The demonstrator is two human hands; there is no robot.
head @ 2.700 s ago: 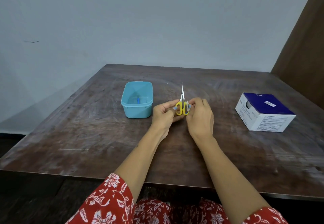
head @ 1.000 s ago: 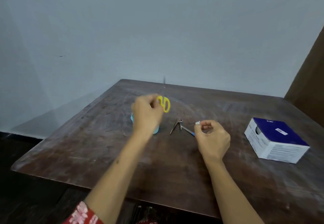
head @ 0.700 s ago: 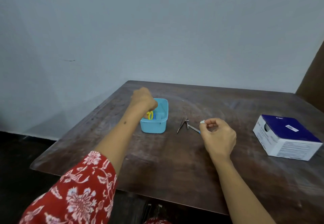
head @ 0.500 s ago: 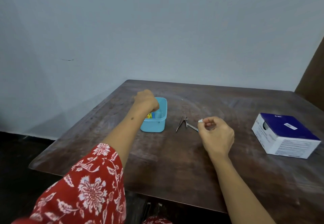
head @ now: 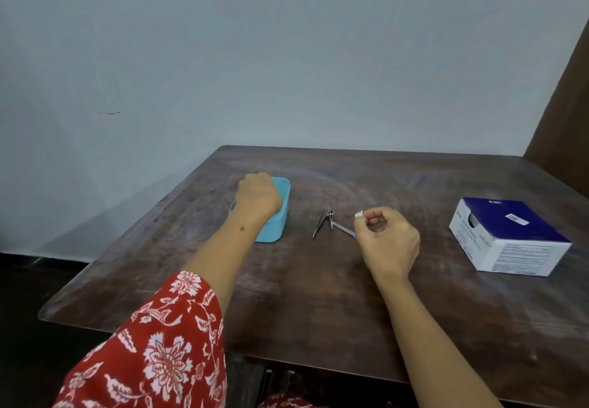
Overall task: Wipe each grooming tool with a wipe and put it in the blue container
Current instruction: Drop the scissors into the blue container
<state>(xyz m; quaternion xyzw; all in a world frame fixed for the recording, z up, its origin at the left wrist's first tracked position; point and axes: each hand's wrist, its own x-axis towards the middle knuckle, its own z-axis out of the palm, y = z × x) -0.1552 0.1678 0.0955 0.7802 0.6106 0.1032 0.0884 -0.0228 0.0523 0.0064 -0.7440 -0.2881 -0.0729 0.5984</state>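
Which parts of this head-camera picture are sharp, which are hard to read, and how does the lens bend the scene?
Head view: soft, even light, no glare; the table edges bow from the wide lens; the metal tools are too small to identify; the left hand hides the inside of the blue container.

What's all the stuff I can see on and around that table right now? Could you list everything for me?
Table: one, dark brown wood, fills the lower half of the view.
Blue container: one, light blue, left of centre on the table, partly covered by a hand.
Metal grooming tools: a small silvery cluster, exact count unclear, at the table's centre.
Box: one, white with a dark blue top, on the right.
Wall: pale blue-grey, behind the table.
Wipe: one, small and white, pinched in the right fingertips.
Sleeve: red with white flowers, bottom left.
Left hand: over the blue container, contents hidden.
Right hand: centre right, beside the tools.
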